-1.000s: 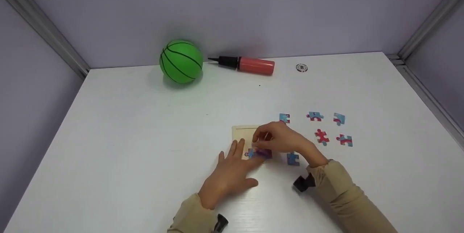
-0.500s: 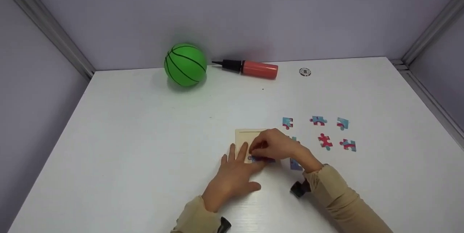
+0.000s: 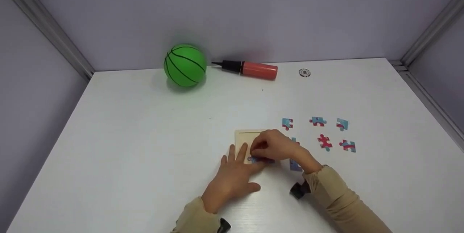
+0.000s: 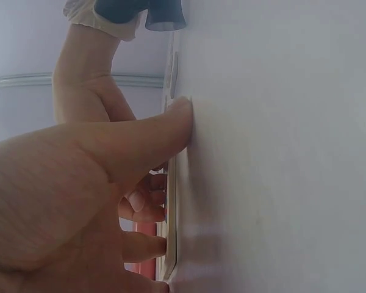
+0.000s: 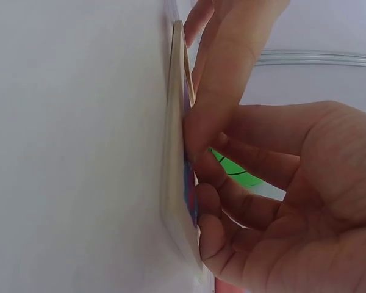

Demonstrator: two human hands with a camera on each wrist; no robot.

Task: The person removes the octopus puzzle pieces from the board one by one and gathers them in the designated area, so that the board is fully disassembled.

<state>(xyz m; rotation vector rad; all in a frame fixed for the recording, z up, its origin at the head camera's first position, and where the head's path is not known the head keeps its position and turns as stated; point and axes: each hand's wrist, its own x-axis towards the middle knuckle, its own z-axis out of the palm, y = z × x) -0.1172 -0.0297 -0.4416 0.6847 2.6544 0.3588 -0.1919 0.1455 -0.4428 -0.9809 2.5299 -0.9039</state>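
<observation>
A small pale wooden puzzle tray lies on the white table, with blue and purple puzzle pieces along its near edge. My left hand is spread over its near left part, straight fingers resting on it and the thumb on the tabletop. My right hand bends over the tray from the right, its curled fingertips at a blue and pink puzzle piece. Most of that piece is hidden by the fingers. The left index finger presses on the pieces beside it in the right wrist view.
Several loose pieces lie right of the tray, among them a red piece and a blue piece by the right wrist. Farther back are a green ball, a red and black hand pump and a round chip.
My right hand has lowered slightly towards the tray's near edge and now stays almost still there. The left hand keeps its place; the whole view has shifted a little.
</observation>
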